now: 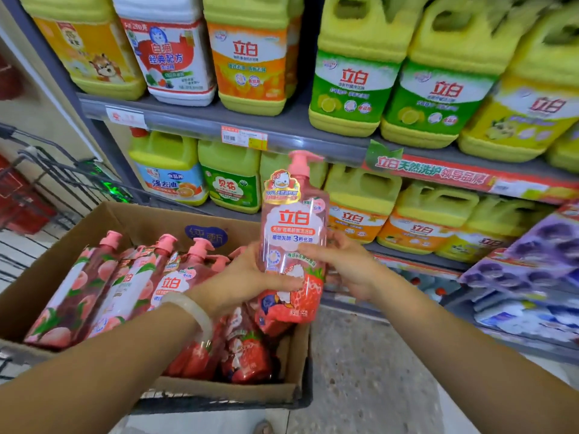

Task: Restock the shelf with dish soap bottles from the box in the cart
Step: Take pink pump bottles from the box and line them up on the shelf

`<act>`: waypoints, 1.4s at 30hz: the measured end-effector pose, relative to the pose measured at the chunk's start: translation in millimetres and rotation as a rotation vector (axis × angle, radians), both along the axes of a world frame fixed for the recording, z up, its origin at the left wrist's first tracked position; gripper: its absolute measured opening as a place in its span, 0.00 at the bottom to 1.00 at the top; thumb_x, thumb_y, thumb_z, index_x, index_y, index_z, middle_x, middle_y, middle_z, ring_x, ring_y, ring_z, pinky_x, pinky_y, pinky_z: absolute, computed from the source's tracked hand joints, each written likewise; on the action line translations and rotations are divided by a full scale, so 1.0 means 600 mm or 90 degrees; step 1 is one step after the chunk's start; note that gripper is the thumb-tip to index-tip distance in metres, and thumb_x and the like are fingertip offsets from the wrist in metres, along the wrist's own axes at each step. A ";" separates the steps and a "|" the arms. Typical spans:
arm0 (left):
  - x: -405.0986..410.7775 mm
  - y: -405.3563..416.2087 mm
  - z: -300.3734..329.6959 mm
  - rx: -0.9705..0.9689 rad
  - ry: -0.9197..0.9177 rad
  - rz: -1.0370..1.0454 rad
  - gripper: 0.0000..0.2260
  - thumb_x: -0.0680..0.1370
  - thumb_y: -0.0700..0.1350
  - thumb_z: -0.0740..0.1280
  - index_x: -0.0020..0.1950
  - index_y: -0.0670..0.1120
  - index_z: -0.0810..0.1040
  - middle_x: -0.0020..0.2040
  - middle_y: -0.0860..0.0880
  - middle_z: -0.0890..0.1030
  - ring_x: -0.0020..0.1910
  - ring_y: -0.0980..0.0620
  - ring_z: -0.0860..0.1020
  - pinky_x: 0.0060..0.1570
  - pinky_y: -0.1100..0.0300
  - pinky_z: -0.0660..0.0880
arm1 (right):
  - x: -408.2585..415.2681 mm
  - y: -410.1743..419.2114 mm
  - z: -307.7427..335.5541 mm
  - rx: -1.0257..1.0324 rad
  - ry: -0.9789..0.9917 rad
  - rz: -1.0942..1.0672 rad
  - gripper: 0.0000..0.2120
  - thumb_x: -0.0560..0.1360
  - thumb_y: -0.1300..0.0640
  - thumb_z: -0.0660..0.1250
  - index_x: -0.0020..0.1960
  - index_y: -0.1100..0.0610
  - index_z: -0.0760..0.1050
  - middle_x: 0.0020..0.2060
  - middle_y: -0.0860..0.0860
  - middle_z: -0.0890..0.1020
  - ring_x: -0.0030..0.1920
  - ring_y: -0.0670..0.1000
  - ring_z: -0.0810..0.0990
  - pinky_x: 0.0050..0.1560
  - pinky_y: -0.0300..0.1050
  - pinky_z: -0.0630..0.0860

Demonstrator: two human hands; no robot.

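Note:
A pink strawberry dish soap bottle (293, 233) with a pump top stands upright above the right end of the cardboard box (131, 219). My left hand (244, 277) grips its lower left side, thumb across the front. My right hand (347, 264) holds its right side, fingers curled over the label. Several more pink pump bottles (131, 283) lie in the box, which sits in the cart (225, 402). The grey shelf (200, 120) rises behind the bottle.
Large yellow-green detergent jugs (354, 79) fill the upper and middle shelf levels. Purple packages (539, 255) stack at the lower right. The cart's wire frame (56, 173) stands at the left. Speckled floor (369, 371) lies right of the cart.

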State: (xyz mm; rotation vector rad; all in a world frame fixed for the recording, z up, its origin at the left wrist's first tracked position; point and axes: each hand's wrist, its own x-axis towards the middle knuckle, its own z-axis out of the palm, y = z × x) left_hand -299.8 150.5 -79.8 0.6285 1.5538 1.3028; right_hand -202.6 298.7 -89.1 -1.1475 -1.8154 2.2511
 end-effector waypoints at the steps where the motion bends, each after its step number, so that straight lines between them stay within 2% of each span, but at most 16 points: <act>1: 0.013 0.015 0.022 0.019 0.010 -0.010 0.18 0.68 0.28 0.73 0.46 0.51 0.79 0.40 0.55 0.86 0.41 0.57 0.83 0.44 0.61 0.80 | 0.013 0.012 0.023 0.010 0.016 -0.010 0.23 0.67 0.57 0.76 0.58 0.53 0.70 0.49 0.50 0.83 0.45 0.50 0.83 0.43 0.46 0.79; 3: 0.036 0.046 0.061 0.058 0.015 -0.029 0.19 0.69 0.27 0.70 0.49 0.50 0.78 0.41 0.54 0.86 0.41 0.57 0.83 0.41 0.63 0.80 | 0.044 0.038 0.070 0.042 0.046 -0.030 0.22 0.68 0.56 0.75 0.57 0.53 0.70 0.47 0.50 0.83 0.42 0.49 0.82 0.38 0.43 0.77; 8: 0.119 0.136 0.159 0.104 0.037 -0.084 0.19 0.69 0.28 0.69 0.55 0.44 0.76 0.43 0.49 0.85 0.41 0.53 0.83 0.43 0.59 0.81 | 0.164 0.109 0.180 0.125 0.105 -0.103 0.26 0.67 0.54 0.75 0.62 0.54 0.69 0.53 0.52 0.82 0.47 0.51 0.81 0.38 0.43 0.76; 10: 0.165 0.173 0.192 0.095 0.058 -0.107 0.22 0.68 0.31 0.72 0.59 0.46 0.74 0.49 0.47 0.85 0.46 0.49 0.83 0.48 0.53 0.81 | 0.229 0.138 0.221 0.152 0.130 -0.127 0.26 0.67 0.54 0.75 0.62 0.54 0.70 0.53 0.52 0.82 0.45 0.50 0.81 0.37 0.42 0.76; 12: 0.219 0.214 0.222 0.088 0.086 -0.138 0.28 0.66 0.35 0.76 0.62 0.48 0.72 0.51 0.47 0.84 0.48 0.47 0.82 0.49 0.50 0.79 | 0.300 0.166 0.256 0.186 0.157 -0.152 0.32 0.62 0.52 0.77 0.63 0.55 0.71 0.52 0.51 0.82 0.47 0.51 0.82 0.40 0.44 0.78; 15: 0.312 0.278 0.257 0.117 0.133 -0.175 0.35 0.60 0.40 0.80 0.64 0.50 0.70 0.47 0.51 0.85 0.45 0.51 0.83 0.45 0.52 0.79 | 0.413 0.210 0.297 0.228 0.175 -0.178 0.42 0.52 0.48 0.79 0.64 0.56 0.71 0.56 0.53 0.82 0.54 0.54 0.82 0.51 0.52 0.79; 18: 0.411 0.345 0.286 0.157 0.147 -0.216 0.33 0.62 0.41 0.79 0.64 0.51 0.70 0.45 0.53 0.85 0.42 0.53 0.83 0.41 0.56 0.78 | 0.527 0.253 0.332 0.263 0.184 -0.214 0.35 0.57 0.50 0.76 0.63 0.56 0.73 0.58 0.53 0.81 0.56 0.54 0.81 0.53 0.53 0.78; 21: 0.508 0.412 0.313 0.198 0.123 -0.263 0.28 0.66 0.37 0.76 0.63 0.51 0.71 0.42 0.53 0.85 0.38 0.56 0.83 0.33 0.60 0.79 | 0.636 0.289 0.363 0.303 0.180 -0.265 0.20 0.66 0.54 0.74 0.56 0.52 0.76 0.55 0.51 0.82 0.51 0.51 0.82 0.45 0.47 0.75; 23: 0.566 0.453 0.328 0.222 0.118 -0.295 0.26 0.66 0.35 0.76 0.59 0.50 0.72 0.39 0.53 0.85 0.37 0.57 0.84 0.31 0.62 0.79 | 0.701 0.311 0.381 0.308 0.185 -0.303 0.21 0.65 0.55 0.74 0.57 0.53 0.75 0.53 0.51 0.83 0.49 0.50 0.82 0.44 0.46 0.76; 25: 0.620 0.495 0.343 0.240 0.113 -0.334 0.31 0.62 0.37 0.80 0.60 0.50 0.72 0.44 0.50 0.86 0.43 0.52 0.84 0.41 0.54 0.81 | 0.760 0.331 0.399 0.325 0.193 -0.339 0.25 0.63 0.54 0.74 0.59 0.55 0.74 0.51 0.51 0.84 0.48 0.50 0.83 0.45 0.48 0.78; 28: 0.691 0.560 0.361 0.277 0.119 -0.371 0.29 0.63 0.35 0.78 0.59 0.50 0.73 0.46 0.48 0.86 0.45 0.48 0.84 0.46 0.48 0.81 | 0.835 0.367 0.421 0.357 0.196 -0.394 0.15 0.70 0.57 0.71 0.56 0.54 0.75 0.47 0.49 0.84 0.43 0.47 0.84 0.40 0.44 0.78; 30: 0.734 0.604 0.373 0.298 0.115 -0.392 0.30 0.63 0.34 0.78 0.61 0.48 0.72 0.46 0.48 0.86 0.45 0.48 0.84 0.48 0.49 0.81 | 0.878 0.396 0.430 0.372 0.195 -0.430 0.16 0.71 0.58 0.70 0.58 0.55 0.75 0.51 0.53 0.83 0.46 0.50 0.83 0.43 0.46 0.78; 33: 0.790 0.678 0.381 0.309 0.107 -0.428 0.29 0.64 0.34 0.78 0.61 0.48 0.72 0.46 0.46 0.85 0.40 0.50 0.84 0.37 0.55 0.81 | 0.934 0.447 0.442 0.385 0.196 -0.466 0.16 0.71 0.57 0.71 0.58 0.55 0.75 0.54 0.55 0.83 0.47 0.52 0.82 0.43 0.44 0.79; 36: 0.837 0.755 0.391 0.317 0.093 -0.448 0.28 0.66 0.35 0.76 0.61 0.48 0.71 0.46 0.47 0.85 0.35 0.54 0.83 0.27 0.63 0.76 | 0.980 0.514 0.452 0.384 0.195 -0.488 0.16 0.72 0.58 0.70 0.59 0.56 0.75 0.54 0.54 0.83 0.47 0.51 0.83 0.42 0.44 0.79; 39: 0.870 0.841 0.408 0.324 0.115 -0.469 0.29 0.66 0.35 0.77 0.63 0.47 0.71 0.46 0.48 0.84 0.35 0.56 0.83 0.29 0.62 0.77 | 1.013 0.591 0.466 0.383 0.185 -0.500 0.09 0.74 0.60 0.68 0.54 0.55 0.76 0.53 0.54 0.83 0.49 0.53 0.82 0.49 0.47 0.77; 42: 0.894 0.928 0.436 0.332 0.169 -0.479 0.33 0.63 0.39 0.79 0.64 0.49 0.69 0.49 0.48 0.84 0.41 0.51 0.84 0.36 0.56 0.79 | 1.037 0.663 0.492 0.383 0.193 -0.517 0.11 0.75 0.62 0.66 0.58 0.58 0.74 0.48 0.52 0.82 0.44 0.49 0.81 0.42 0.42 0.78</act>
